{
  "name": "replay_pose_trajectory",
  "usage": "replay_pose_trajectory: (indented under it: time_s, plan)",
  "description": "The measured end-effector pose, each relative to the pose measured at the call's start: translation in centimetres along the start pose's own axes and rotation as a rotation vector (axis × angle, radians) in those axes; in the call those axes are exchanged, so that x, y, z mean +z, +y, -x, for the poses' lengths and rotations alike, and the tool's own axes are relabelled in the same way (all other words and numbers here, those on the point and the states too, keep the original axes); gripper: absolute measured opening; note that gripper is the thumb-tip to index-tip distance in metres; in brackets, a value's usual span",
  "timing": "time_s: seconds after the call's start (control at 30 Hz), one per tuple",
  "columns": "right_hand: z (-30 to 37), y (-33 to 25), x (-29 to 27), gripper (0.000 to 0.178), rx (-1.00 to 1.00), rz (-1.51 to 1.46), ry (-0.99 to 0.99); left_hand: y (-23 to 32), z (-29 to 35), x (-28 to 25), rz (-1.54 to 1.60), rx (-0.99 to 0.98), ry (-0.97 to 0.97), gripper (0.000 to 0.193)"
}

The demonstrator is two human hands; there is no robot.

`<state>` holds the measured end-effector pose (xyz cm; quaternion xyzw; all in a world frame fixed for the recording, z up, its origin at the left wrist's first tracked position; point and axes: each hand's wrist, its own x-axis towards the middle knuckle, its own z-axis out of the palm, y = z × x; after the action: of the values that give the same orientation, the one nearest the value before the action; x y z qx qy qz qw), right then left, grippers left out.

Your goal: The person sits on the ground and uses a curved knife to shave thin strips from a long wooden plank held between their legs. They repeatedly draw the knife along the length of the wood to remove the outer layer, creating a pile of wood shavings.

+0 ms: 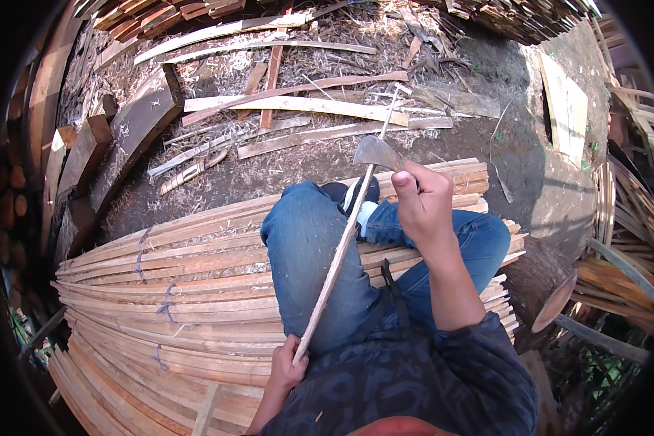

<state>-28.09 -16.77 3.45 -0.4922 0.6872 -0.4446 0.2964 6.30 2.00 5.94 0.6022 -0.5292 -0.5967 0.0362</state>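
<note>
- The right hand (pixel 421 200) is raised above the right knee, forearm running up from the lower edge, fingers curled tight around the handle of a hatchet (pixel 376 152); the thumb lies on top.
- The hatchet's grey blade juts left of that fist and meets the wooden strip (pixel 338 261) near its upper part.
- The left hand (pixel 287 367) sits low beside the left thigh, fingers closed around the strip's lower end.
- The wooden strip is thin, pale and narrow, running at a slant from the left hand up across the blue-jeaned lap (pixel 305 254), past the blade and out over the dirt ground (pixel 516 167).
- Under the lap lies a stack of bundled slats (pixel 167 305), pale orange-tan, gently curved, tied in places with bluish cord (pixel 166 301).
- Beyond the stack, loose slats and shavings (pixel 298 105) litter the ground.
- Left of the stack stand dark thick planks (pixel 134 131).
- Right of the stack, a cut log end (pixel 552 301) and more strips lean together.
- No packages, labels or signs show.
</note>
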Motion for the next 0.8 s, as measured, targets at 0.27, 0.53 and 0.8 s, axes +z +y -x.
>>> replay_pose_trajectory:
  time_s: [0.27,0.53,0.8]
  plan:
    - [-1.1,0.9,0.6,0.064,-0.111,0.134,0.075,0.2,-0.1,-0.3,0.023,0.002,-0.015,0.020]
    - [-2.0,1.7,1.0,0.064,-0.179,0.141,0.128,-0.5,-0.3,-0.1,0.054,0.023,-0.022,0.028]
    - [-4.0,2.4,1.3,0.064,-0.252,0.204,0.223,-0.7,-0.7,0.2,0.105,0.051,-0.022,0.038]
